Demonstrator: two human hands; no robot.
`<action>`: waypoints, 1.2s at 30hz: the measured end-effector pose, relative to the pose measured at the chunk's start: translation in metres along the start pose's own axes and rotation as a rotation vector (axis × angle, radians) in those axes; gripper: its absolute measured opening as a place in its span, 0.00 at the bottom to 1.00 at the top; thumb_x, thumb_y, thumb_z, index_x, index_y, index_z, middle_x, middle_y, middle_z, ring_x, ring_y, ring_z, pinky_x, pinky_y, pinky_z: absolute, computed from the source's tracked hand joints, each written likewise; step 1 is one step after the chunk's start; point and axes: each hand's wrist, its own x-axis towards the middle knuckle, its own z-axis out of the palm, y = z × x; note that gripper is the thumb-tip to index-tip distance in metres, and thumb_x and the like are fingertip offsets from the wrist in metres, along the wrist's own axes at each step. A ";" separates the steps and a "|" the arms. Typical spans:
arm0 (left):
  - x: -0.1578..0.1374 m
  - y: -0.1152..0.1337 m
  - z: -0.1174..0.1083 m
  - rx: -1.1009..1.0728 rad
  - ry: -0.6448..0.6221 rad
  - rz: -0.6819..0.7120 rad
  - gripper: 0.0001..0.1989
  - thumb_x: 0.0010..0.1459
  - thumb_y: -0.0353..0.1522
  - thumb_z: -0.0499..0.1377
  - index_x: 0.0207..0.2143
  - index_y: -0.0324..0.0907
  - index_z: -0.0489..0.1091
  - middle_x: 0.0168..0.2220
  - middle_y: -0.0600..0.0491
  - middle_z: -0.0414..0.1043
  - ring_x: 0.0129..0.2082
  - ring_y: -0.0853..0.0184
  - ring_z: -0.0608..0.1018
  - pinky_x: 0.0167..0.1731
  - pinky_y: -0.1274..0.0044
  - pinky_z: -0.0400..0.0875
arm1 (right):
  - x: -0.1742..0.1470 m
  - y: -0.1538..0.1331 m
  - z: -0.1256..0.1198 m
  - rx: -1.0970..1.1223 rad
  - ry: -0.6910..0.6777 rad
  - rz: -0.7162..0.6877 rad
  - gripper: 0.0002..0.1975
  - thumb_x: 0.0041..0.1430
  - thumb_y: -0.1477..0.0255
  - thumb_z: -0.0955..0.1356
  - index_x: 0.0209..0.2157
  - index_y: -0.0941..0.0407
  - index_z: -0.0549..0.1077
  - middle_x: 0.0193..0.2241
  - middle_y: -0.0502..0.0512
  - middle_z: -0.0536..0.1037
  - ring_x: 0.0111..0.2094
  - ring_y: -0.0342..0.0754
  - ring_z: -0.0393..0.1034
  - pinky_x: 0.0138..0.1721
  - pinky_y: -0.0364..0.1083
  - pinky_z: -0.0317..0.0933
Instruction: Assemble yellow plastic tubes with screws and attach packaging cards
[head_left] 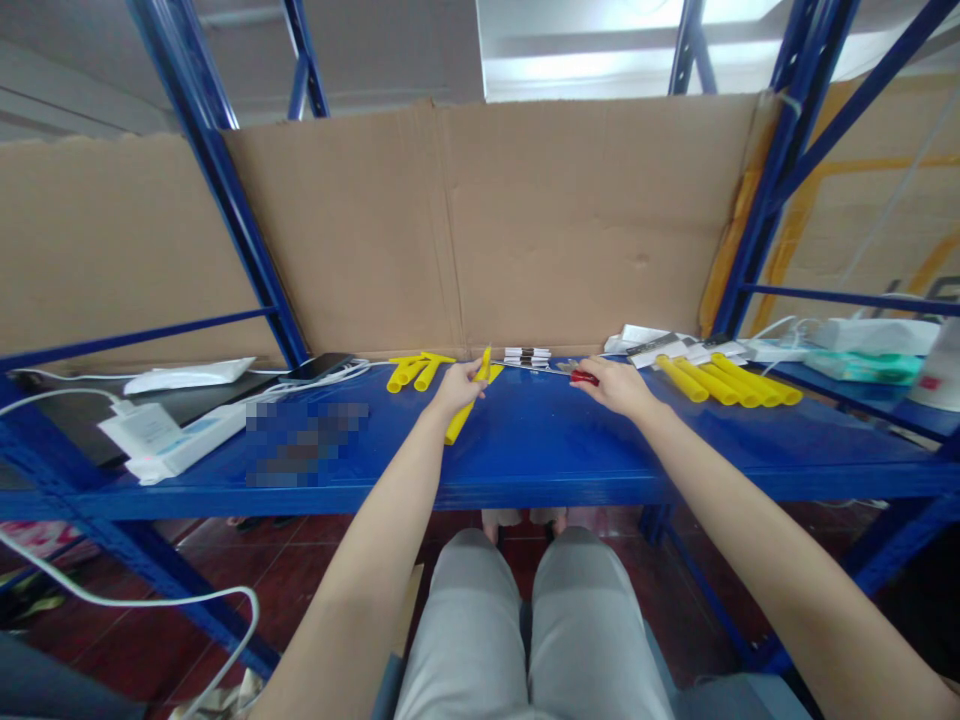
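My left hand [459, 388] is closed around a yellow T-shaped piece [459, 424], its tube slanting down toward me and its crosspiece partly hidden by my fingers. In my right hand [619, 386] is a screwdriver with a red handle [584, 378]. Its thin metal shaft points left to the yellow piece; whether the tip touches it I cannot tell. Just behind, between my hands, lies a small group of black-and-white items [527, 356]. Several more yellow T-shaped pieces [426, 372] rest left of my left hand. Right of my right hand is a row of yellow tubes [720, 383].
White cards or packets [651, 346] lie behind the tubes. A white power strip [196, 440] with a plugged-in charger [146, 428] and cables is on the left, near a dark phone-like object [324, 366]. Cardboard [525, 230] backs the blue shelf [540, 465], with blue posts either side.
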 end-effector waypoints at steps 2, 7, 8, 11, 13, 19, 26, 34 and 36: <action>0.000 0.001 0.000 -0.010 0.008 0.006 0.26 0.51 0.19 0.58 0.54 0.38 0.70 0.25 0.59 0.74 0.18 0.77 0.72 0.24 0.85 0.69 | 0.000 -0.001 0.000 -0.006 0.013 0.007 0.14 0.64 0.63 0.61 0.44 0.54 0.73 0.40 0.58 0.79 0.40 0.51 0.73 0.33 0.44 0.59; -0.002 0.003 0.000 0.007 0.041 0.006 0.26 0.51 0.20 0.58 0.54 0.37 0.70 0.24 0.59 0.74 0.19 0.77 0.72 0.23 0.86 0.69 | 0.002 -0.005 0.001 -0.027 0.022 0.037 0.17 0.64 0.61 0.61 0.46 0.55 0.73 0.40 0.59 0.80 0.41 0.53 0.74 0.33 0.45 0.60; -0.002 0.003 0.000 0.014 0.038 0.000 0.26 0.51 0.20 0.58 0.54 0.37 0.70 0.24 0.58 0.73 0.19 0.76 0.72 0.23 0.86 0.69 | 0.002 -0.006 0.001 -0.037 0.028 0.044 0.17 0.63 0.61 0.62 0.46 0.56 0.72 0.39 0.59 0.80 0.39 0.53 0.74 0.33 0.45 0.60; -0.002 0.003 0.000 0.019 0.003 -0.025 0.25 0.52 0.21 0.58 0.55 0.37 0.69 0.24 0.58 0.74 0.19 0.75 0.73 0.22 0.85 0.68 | 0.001 -0.005 0.000 -0.068 0.033 0.030 0.13 0.61 0.64 0.64 0.44 0.56 0.72 0.37 0.59 0.80 0.37 0.53 0.74 0.30 0.44 0.58; -0.002 0.002 0.001 0.016 -0.008 -0.040 0.25 0.53 0.22 0.59 0.55 0.36 0.69 0.23 0.58 0.74 0.19 0.74 0.73 0.22 0.84 0.69 | 0.001 -0.004 -0.001 -0.081 0.043 -0.002 0.11 0.62 0.66 0.64 0.42 0.55 0.72 0.37 0.58 0.79 0.37 0.52 0.74 0.29 0.44 0.57; -0.002 0.004 0.000 -0.018 0.007 -0.049 0.27 0.54 0.22 0.59 0.57 0.36 0.67 0.25 0.56 0.75 0.18 0.74 0.73 0.23 0.84 0.69 | 0.000 -0.005 -0.003 -0.048 0.015 0.020 0.16 0.65 0.63 0.59 0.43 0.55 0.73 0.41 0.60 0.79 0.42 0.53 0.73 0.33 0.45 0.59; -0.001 0.003 0.002 -0.046 0.040 -0.056 0.29 0.54 0.22 0.59 0.59 0.35 0.64 0.27 0.55 0.76 0.19 0.75 0.74 0.24 0.84 0.69 | 0.000 -0.011 -0.005 -0.016 -0.027 0.067 0.16 0.64 0.61 0.60 0.46 0.55 0.71 0.40 0.60 0.80 0.39 0.54 0.74 0.33 0.45 0.59; 0.000 0.003 0.003 -0.016 0.038 -0.048 0.29 0.54 0.23 0.59 0.59 0.36 0.63 0.29 0.54 0.76 0.19 0.75 0.74 0.23 0.84 0.69 | 0.001 -0.008 -0.006 -0.047 -0.034 0.029 0.12 0.64 0.66 0.60 0.42 0.56 0.71 0.39 0.61 0.79 0.40 0.54 0.73 0.32 0.45 0.58; 0.000 0.003 0.003 -0.027 0.042 -0.044 0.29 0.54 0.23 0.59 0.59 0.35 0.64 0.28 0.55 0.76 0.19 0.75 0.74 0.24 0.84 0.69 | 0.001 -0.010 -0.006 -0.038 -0.040 0.029 0.13 0.65 0.65 0.59 0.43 0.56 0.71 0.41 0.61 0.79 0.41 0.53 0.73 0.34 0.45 0.59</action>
